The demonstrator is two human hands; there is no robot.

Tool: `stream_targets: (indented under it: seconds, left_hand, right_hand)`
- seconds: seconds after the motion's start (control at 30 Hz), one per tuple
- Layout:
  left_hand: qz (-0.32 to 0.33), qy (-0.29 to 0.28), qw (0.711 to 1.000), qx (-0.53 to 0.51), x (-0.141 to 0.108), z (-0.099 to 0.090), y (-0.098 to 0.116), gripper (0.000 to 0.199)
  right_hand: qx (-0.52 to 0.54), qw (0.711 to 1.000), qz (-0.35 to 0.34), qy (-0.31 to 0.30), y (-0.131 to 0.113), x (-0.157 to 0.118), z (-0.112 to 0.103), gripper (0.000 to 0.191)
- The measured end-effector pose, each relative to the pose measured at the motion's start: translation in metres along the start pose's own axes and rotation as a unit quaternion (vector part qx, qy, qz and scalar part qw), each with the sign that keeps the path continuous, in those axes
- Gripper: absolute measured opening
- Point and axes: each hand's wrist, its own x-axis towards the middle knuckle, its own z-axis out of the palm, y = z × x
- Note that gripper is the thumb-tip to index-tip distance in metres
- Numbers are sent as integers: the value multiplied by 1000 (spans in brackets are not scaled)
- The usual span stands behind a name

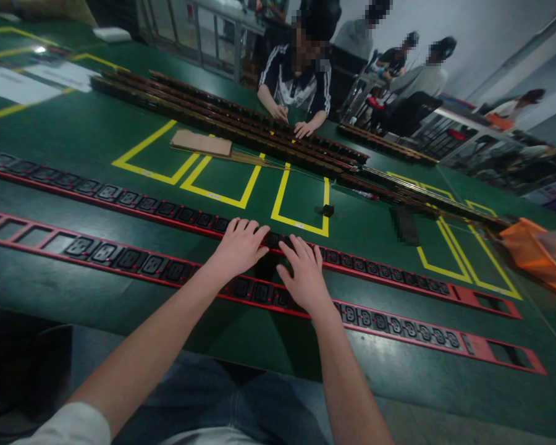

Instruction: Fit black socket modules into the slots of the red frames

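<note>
Head view, far red strip (186,214): lying across the green table (375,232), beneath both hands, black sockets (333,257) facing up.
Left hand (241,247): on the far red strip, fingers loosely bent, not clenched; whether it pinches, cannot tell.
Right hand (304,276): just beside, fingers spread over the same strip; grasp likewise unclear.
Near red strip (262,291): roughly parallel, some openings unfilled.
Handling: probably stiff, smooth, unwieldy; best held by its 2 long edges, sparing the sockets.
</note>
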Motion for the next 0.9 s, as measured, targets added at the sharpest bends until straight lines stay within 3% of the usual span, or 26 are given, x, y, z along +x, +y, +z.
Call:
stream_targets:
  seconds: [0.27, 0.37, 0.5, 0.7, 0.9]
  left_hand:
    - [-3, -4, 1000, -4, 0, -2, 0, 43]
    - [-3, -6, 1000, -4, 1, -3, 0, 40]
    - [-3, -6, 1000, -8, 0, -4, 0, 42]
    - [-4, -9, 1000, -3, 1, -3, 1, 42]
    - [7, -33, 999, -32, 0, -5, -19, 49]
  right_hand:
    - [3, 1000, -3, 4, 1, 0, 1, 53]
    - [11, 1000, 3, 9, 0, 0, 0, 63]
    - [0, 1000, -3, 1, 0, 0, -1, 54]
    - [-2, 1000, -7, 4, 1, 0, 0, 56]
    - [-3, 1000, -7, -5, 0, -1, -3, 52]
